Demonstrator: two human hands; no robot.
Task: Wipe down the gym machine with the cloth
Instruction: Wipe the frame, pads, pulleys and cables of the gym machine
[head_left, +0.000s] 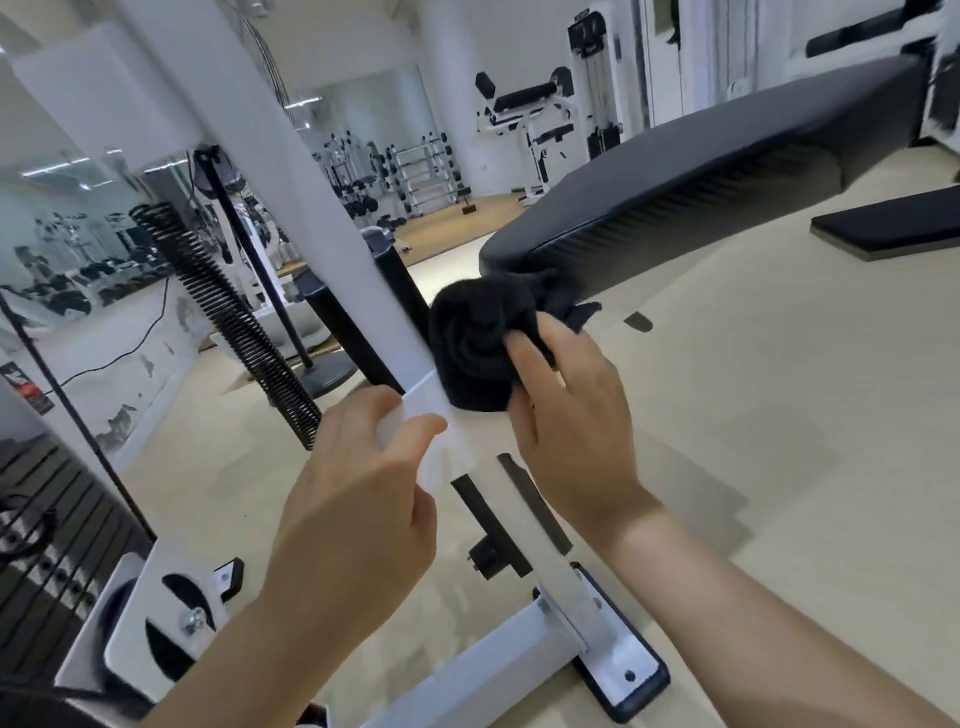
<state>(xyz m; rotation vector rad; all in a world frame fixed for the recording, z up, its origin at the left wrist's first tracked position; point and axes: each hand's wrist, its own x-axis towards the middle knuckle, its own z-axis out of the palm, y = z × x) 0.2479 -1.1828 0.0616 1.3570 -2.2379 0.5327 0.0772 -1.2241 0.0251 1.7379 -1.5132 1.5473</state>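
Head view: the black cloth sits at the centre of the picture, bunched into a wad against the white frame of the gym machine, just where the slanted upright meets the lower bar. The right hand comes in from 5 o'clock. Its fingers are curled over the wad's 4 o'clock side, clutching it and pressing it onto the metal. The left hand lies at 7 o'clock of the cloth with thumb and fingers loosely bent at the bar's edge. I cannot tell whether it grips the bar or only hovers there. The black padded bench runs off from the cloth toward 2 o'clock. A coiled spring stands at 9 o'clock, and the bolted foot lies at 5 o'clock.

The step in hand looks like wiping the joint. To do it well, the wad would better be opened flatter so more of it meets the metal. Strokes should run along the bar from 11 toward 5 o'clock, and the cloth should wrap round the edges to reach the underside. The left hand can steady the frame, clear of the stroke path. The corner under the bench nose probably needs a fingertip pushed into the cloth.
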